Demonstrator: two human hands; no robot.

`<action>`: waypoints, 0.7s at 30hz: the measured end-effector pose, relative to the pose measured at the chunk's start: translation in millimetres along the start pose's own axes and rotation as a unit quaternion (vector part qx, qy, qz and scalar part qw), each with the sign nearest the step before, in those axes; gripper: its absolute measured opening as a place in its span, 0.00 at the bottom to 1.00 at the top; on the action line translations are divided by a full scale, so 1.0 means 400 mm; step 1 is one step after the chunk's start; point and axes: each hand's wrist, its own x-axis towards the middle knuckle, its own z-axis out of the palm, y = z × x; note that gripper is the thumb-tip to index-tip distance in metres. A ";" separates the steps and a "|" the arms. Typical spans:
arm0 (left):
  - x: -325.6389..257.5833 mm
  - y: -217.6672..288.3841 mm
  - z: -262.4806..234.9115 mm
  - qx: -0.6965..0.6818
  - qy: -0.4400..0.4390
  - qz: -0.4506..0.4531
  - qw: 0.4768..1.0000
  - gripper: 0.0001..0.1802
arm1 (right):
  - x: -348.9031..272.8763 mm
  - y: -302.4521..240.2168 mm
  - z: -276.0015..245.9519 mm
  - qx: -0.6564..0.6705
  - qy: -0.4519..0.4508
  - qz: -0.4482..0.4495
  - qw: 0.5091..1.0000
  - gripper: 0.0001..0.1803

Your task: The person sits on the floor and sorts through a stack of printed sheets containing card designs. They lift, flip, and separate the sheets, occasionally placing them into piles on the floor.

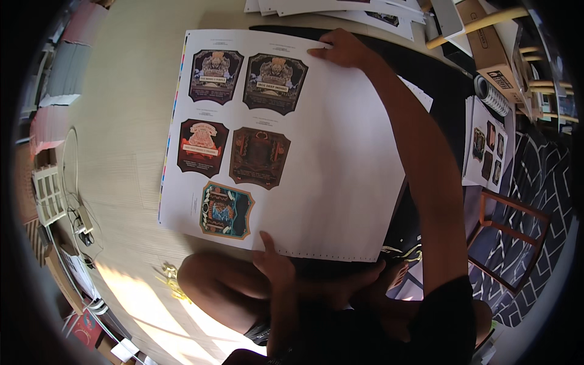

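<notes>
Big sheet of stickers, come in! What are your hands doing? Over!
Left hand pinches sheet's near edge. Right hand presses far edge. Five printed labels face up. Nothing in the way.

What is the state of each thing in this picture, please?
Sheet: flat, printed side up, held at two edges.
Left hand: pinching the sheet's near edge.
Right hand: pressing the far edge.
Paper stack: lying flat, fanned.
Second sheet: lying flat at the right.
Roll: lying on its side.

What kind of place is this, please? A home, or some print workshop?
Probably a home workroom used for print jobs. A large printed sheet with five shield-shaped labels lies on the pale floor, more printed sheets are stacked nearby, and wooden chairs stand on a patterned rug.
</notes>
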 end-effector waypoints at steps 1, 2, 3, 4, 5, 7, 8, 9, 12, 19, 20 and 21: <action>0.001 -0.002 0.004 -0.009 0.009 0.012 1.000 0.25 | -0.009 -0.017 -0.029 0.022 -0.060 0.045 0.997 0.33; 0.006 0.005 0.004 -0.002 0.004 0.024 1.000 0.25 | -0.037 -0.030 -0.039 -0.001 -0.011 0.025 1.000 0.33; 0.013 0.019 0.002 0.005 -0.002 0.035 0.999 0.25 | -0.063 -0.042 -0.051 -0.025 0.038 0.007 0.999 0.33; 0.016 0.026 -0.006 0.012 -0.005 0.046 0.999 0.24 | -0.077 -0.037 -0.065 -0.021 0.059 0.008 0.998 0.33; 0.023 0.067 -0.003 0.025 -0.016 0.080 0.996 0.23 | -0.082 -0.033 -0.100 -0.019 0.079 0.013 0.997 0.33; 0.047 0.168 0.007 0.050 -0.032 0.147 0.987 0.22 | -0.116 -0.039 -0.155 -0.026 0.176 0.033 0.983 0.32; 0.070 0.222 0.006 0.062 -0.067 0.176 0.980 0.20 | -0.150 -0.047 -0.176 -0.035 0.252 0.048 0.966 0.31; 0.088 0.270 0.012 0.070 -0.102 0.207 0.970 0.19 | -0.209 -0.061 -0.249 0.112 0.151 0.108 0.976 0.30; 0.150 0.394 0.087 0.143 -0.207 0.260 0.932 0.17 | -0.385 0.096 -0.290 0.285 0.194 0.160 0.925 0.29; 0.251 0.429 0.255 0.248 -0.391 0.167 0.870 0.17 | -0.760 0.245 -0.124 0.339 0.288 0.352 0.823 0.21; 0.272 0.410 0.266 0.263 -0.396 0.151 0.867 0.16 | -0.778 0.236 -0.089 0.347 0.301 0.377 0.804 0.21; 0.287 0.387 0.288 0.278 -0.404 0.134 0.861 0.16 | -0.799 0.280 -0.046 0.281 0.290 0.376 0.834 0.21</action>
